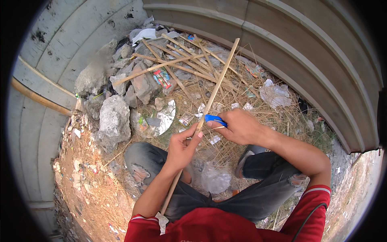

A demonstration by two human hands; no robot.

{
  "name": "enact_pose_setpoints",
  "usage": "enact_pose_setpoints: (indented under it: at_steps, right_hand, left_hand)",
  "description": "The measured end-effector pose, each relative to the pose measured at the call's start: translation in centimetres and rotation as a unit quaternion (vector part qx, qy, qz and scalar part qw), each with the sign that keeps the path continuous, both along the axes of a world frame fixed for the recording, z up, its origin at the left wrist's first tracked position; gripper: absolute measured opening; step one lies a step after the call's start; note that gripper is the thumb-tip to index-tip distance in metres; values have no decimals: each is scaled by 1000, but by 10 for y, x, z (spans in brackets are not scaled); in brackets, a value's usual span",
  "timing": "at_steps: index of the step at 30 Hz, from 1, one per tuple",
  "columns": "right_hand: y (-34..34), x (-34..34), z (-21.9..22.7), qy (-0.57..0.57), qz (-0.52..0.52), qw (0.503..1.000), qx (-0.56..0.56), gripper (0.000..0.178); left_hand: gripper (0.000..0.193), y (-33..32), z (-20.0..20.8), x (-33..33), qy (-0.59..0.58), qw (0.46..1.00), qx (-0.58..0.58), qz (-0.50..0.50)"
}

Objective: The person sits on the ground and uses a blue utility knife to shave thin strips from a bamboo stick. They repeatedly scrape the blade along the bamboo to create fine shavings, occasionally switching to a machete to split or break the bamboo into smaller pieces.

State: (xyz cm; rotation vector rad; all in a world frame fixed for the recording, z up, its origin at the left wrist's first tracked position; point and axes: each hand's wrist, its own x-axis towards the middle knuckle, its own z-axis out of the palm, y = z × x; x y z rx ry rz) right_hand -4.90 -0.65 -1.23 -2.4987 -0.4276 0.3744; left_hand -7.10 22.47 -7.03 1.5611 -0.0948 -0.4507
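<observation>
While the left grip (183, 149) is closed around the stick (219, 82), thumb and fingers about its lower half, the right grip (241, 126) is shut firmly on a blue tool (215, 120). The tool's end meets the stick just above the left grip; whether a blade shows there, I cannot tell. From the left grip the stick slants away, up and to the right, while its other end comes back toward the person beside the left forearm.

Below the two grips, bent legs in torn jeans (242, 201) stand apart, with a clear bag (216, 177) on the ground between them. Beyond the grips, more sticks (139, 73) lie crossed in a loose heap, partly over rocks (115, 117) that sit to the left of the left grip. A white shard (166, 119) lies nearer, up and left of that grip, and a red packet (162, 78) farther out. Crumpled plastic (276, 94) rests beyond the right grip, on straw. Outermost stand a brown ribbed wall (314, 52) on the right and a grey wall (88, 36) on the left.
</observation>
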Motion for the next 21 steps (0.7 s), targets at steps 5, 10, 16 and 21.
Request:
enact_pose_setpoints:
  at_steps: [5, 10, 16, 21]
  right_hand:
    - [23, -10, -13, 56, 22, 998, 6, 59]
    - [8, 9, -26, -26, -25, 999, -12, 63]
    - [-91, 78, -34, -74, -245, 967, -19, 76]
    - [-209, 81, -72, -172, -413, 893, -43, 78]
  left_hand:
    - [41, -1, -6, 2, -12, 1000, -6, 16]
    - [42, -5, 0, 7, -5, 1000, 10, 19]
    - [38, 3, 0, -15, -1, 998, 28, -50]
    - [38, -1, 6, -23, -32, 992, 15, -123]
